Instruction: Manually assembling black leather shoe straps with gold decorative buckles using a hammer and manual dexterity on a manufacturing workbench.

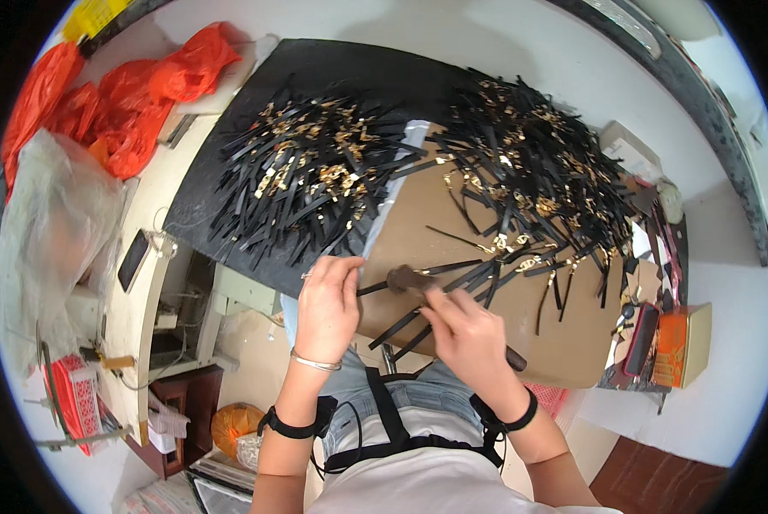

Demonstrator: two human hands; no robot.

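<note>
My right hand (468, 330) is wrapped round the handle of a hammer (412, 279); its dark head rests over or just above a narrow black strap (373, 289), and the handle's end sticks out below my palm. At the strap's left end, my left hand (329, 300) has its fingers closed, apparently on that end, though the fingertips partly hide the grip. A gold-coloured metal piece sits near the strap's far end. More black straps (394, 326) with gold fittings lie beside and under the hammer, on the brown board (572, 343).
Two large heaps of black straps with gold fittings, a left heap (302, 176) and a right heap (538, 154), cover the black tabletop (315, 64). An orange box (682, 345) stands at the right edge. A phone (134, 259) lies on the pale side table, near red plastic bags (135, 107).
</note>
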